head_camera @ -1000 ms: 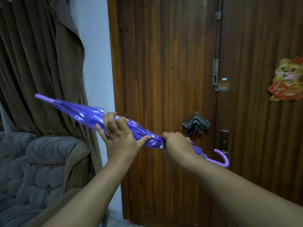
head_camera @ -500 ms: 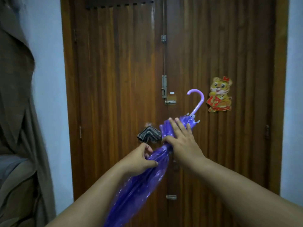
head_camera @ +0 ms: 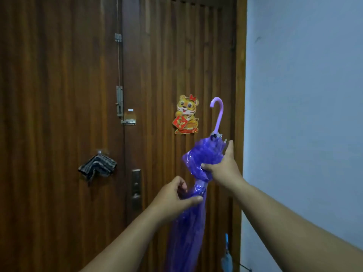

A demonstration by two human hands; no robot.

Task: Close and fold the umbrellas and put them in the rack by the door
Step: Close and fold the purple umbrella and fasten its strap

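Clutching purple umbrella, both hands closed

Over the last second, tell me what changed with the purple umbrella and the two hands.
The purple umbrella swung from lying nearly level, hook handle low on the right, to standing almost upright with the hook handle on top and the tip out of view below. The right hand shifted to the bunched canopy near the handle; the left hand slid lower. Both hands stayed on it, and it stayed closed.
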